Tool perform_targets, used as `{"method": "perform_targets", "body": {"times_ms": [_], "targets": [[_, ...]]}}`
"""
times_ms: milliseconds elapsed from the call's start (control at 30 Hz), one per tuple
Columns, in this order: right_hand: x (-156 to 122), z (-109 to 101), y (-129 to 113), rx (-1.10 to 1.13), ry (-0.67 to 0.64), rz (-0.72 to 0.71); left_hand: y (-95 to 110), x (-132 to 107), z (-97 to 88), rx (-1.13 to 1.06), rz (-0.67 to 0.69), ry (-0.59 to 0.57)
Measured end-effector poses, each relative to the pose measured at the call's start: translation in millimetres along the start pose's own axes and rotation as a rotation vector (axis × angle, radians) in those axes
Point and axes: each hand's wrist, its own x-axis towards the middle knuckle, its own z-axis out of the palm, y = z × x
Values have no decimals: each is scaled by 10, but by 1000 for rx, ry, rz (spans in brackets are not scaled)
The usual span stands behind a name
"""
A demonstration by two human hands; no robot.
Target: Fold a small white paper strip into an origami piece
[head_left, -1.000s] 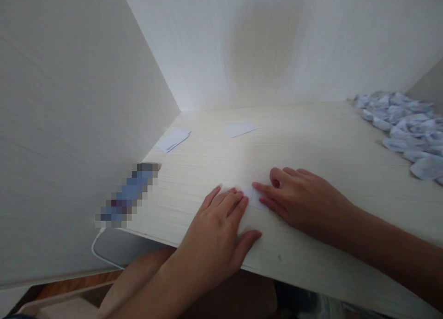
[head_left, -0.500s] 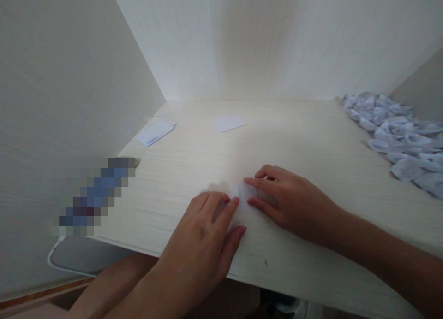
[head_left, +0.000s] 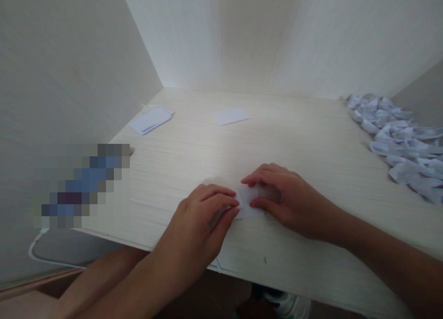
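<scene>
A small piece of white paper (head_left: 248,203) lies on the pale wooden desk between my two hands, with a fold or edge running up its left part. My left hand (head_left: 204,217) pinches the left side of the paper, thumb and fingers together at its edge. From the right, my right hand (head_left: 282,194) grips the paper with the thumb on its lower part and the fingers at its upper edge. The fingers cover part of the sheet, so its full shape is hidden.
A small stack of white paper sheets (head_left: 152,120) lies at the back left, and a single sheet (head_left: 231,116) at the back middle. Many folded paper pieces (head_left: 398,139) are heaped at the right. A blurred-out device (head_left: 86,180) with a white cable (head_left: 32,250) is at the left edge.
The left thumb has closed up to the fingers at the paper's edge. The right fingers have shifted slightly, and more of the paper shows. The camera view has tilted a little.
</scene>
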Motion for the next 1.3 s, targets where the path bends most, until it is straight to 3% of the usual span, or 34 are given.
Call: {"method": "perform_targets", "body": {"times_ms": [233,500,667,833,1000,1100,1200,1300], "targets": [[-22,17,11,248,50,-7,64,86,7,-75,-172,-9],[22,68,17,687,97,194,131,50,124,-436,-395,102],[38,22,-34,852,42,324,185,89,146,-679,-479,46],[31,24,-36,853,59,302,196,135,171,-750,-467,120],[11,72,-47,671,157,214,201,147,199,-695,-459,149],[-2,77,-31,455,210,144,163,124,167,-442,-364,120],[-4,56,14,250,228,58,84,66,120,10,-42,86],[-6,42,45,139,203,29,16,6,112,218,164,52]]}}
